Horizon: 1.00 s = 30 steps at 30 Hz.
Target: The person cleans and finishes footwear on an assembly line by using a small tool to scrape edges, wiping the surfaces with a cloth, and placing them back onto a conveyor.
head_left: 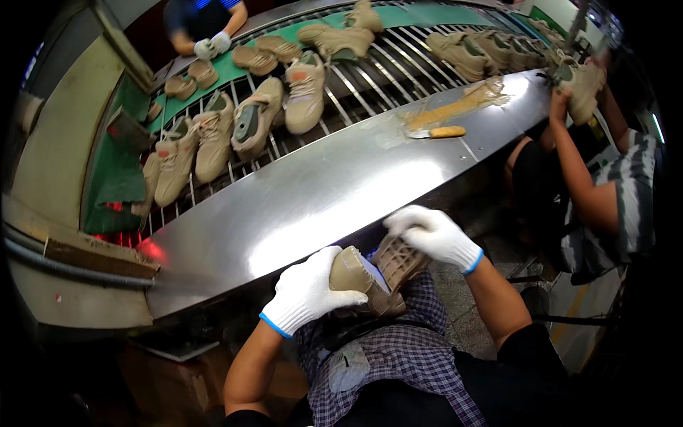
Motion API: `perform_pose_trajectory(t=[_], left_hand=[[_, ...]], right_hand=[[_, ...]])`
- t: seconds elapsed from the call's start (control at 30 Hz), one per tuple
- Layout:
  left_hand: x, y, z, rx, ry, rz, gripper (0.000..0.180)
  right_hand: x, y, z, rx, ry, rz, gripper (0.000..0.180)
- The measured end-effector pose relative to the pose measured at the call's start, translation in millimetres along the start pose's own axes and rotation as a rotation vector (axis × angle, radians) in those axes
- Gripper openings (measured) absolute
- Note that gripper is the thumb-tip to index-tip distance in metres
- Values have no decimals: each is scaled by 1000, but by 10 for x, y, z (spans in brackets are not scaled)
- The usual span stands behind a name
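My left hand [302, 290], in a white knitted glove with a blue cuff, grips a beige shoe upper [348, 276] above my lap. A pale, purplish band runs along the upper's lower edge. In my right hand [435, 236], gloved the same way, is a brown shoe sole [397, 262] with its gridded inner side showing. The sole is beside the upper, along the pale band; whether the two touch all along is hard to see. My right fingertips are partly hidden behind the glove's back. A checked apron [398, 349] covers my lap.
Before me runs a shiny metal ledge [313, 206] with a wooden-handled blade [447, 132] and brown tape [462, 103] on it. Beyond, a rod conveyor [377, 78] carries several beige shoes [304, 92] and loose soles [254, 60]. One co-worker's gloved hands [212, 46] are across; another person holds a shoe [585, 89] at right.
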State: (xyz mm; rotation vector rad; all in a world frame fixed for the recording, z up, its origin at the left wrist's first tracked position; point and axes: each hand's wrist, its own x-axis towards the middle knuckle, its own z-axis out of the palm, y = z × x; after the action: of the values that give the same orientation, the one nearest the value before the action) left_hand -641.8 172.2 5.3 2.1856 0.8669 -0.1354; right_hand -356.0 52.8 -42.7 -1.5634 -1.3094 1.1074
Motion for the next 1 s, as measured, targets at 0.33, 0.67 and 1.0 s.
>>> perform_pose_trajectory(t=[0.33,0.67,1.0], left_hand=[[-181,-785,377,-353,302,74,71],[1123,-53,621,-656,889,332,24],[-429,102,1122,-475,691,401,68]], right_hand=[[-432,840,635,681,234,49,13],[-417,-259,165,-258,-266,-370,80],[-410,-272,439,-195,-69,-558,77]])
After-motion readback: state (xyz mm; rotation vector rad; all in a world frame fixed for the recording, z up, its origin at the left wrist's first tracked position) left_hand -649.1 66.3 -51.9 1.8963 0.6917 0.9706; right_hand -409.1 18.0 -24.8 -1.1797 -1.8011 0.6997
